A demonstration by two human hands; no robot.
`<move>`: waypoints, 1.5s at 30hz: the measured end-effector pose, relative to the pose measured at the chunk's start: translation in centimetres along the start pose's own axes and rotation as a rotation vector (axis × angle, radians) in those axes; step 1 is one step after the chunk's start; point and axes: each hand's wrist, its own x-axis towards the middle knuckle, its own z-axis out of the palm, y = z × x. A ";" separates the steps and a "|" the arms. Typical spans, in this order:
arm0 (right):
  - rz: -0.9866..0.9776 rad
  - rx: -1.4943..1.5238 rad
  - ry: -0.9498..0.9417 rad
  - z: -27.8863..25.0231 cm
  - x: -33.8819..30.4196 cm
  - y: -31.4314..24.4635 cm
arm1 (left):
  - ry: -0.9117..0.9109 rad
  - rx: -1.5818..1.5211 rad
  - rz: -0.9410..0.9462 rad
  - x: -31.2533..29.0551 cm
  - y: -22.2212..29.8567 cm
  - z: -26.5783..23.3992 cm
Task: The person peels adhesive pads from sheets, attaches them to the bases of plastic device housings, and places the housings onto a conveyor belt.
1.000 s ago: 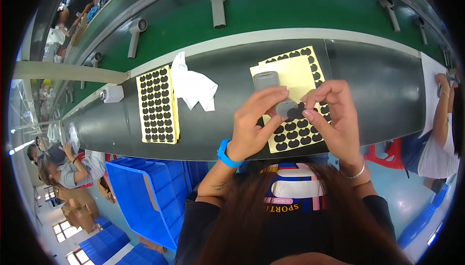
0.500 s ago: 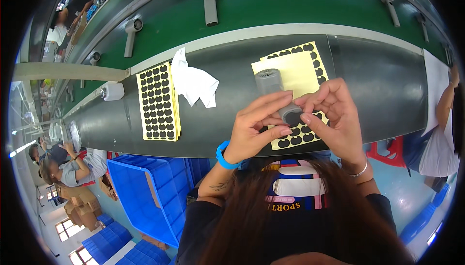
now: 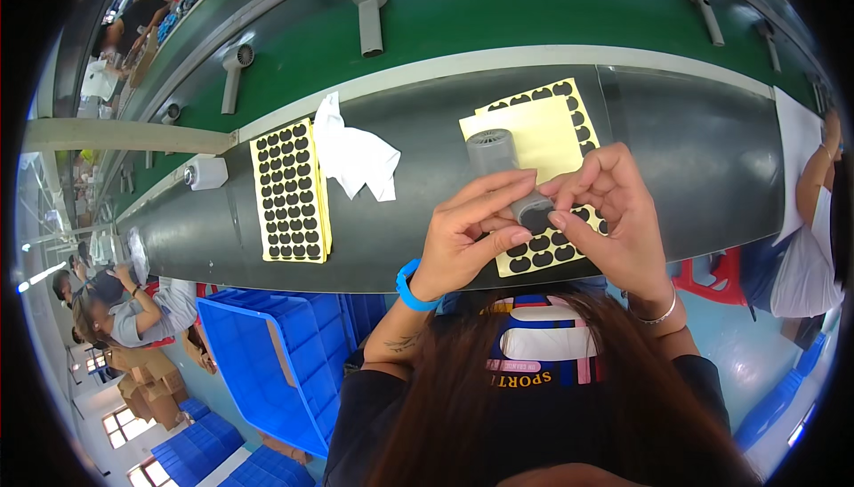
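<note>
A grey handheld fan [image 3: 495, 157] lies across my left hand [image 3: 471, 231], its round vented head pointing away from me. The fingers of that hand wrap the handle from the left, thumb in front. A black sticker [image 3: 536, 215] covers the handle's end, which faces me. My right hand [image 3: 614, 220] pinches at this end, with thumb and index fingertips at the sticker's edge. Beneath both hands lies a yellow sheet of black stickers [image 3: 556, 251], partly hidden. A plain yellow sheet [image 3: 543, 136] rests on the stack behind the fan.
To the left lie another sticker stack [image 3: 291, 193], a white cloth [image 3: 360, 156] and a white bottle-like container [image 3: 206, 173]. Beyond the bench edge, a green conveyor [image 3: 498, 16] carries several fans [image 3: 367, 16]. A blue crate [image 3: 267, 362] stands at the lower left. Other people sit along both sides.
The fans on the conveyor have shifted a little to the left. Both hands keep nearly the same hold on the fan, with only slight fingertip movement at its end.
</note>
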 end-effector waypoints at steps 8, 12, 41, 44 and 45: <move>0.021 -0.032 0.000 0.1 0.0 -0.2 | 0.008 0.037 0.030 -0.1 -0.4 -0.1; 0.019 -0.038 0.000 0.0 0.0 -0.3 | 0.011 0.014 -0.007 -0.1 -0.1 -0.1; 0.056 -0.011 0.006 -0.4 0.0 -0.4 | 0.018 0.049 -0.020 0.1 0.2 0.2; 0.058 -0.028 0.012 -0.3 0.1 -0.5 | 0.007 0.055 -0.023 0.1 0.2 0.1; 0.058 -0.030 0.014 -0.2 0.1 -0.5 | 0.008 0.051 -0.024 0.1 0.2 0.0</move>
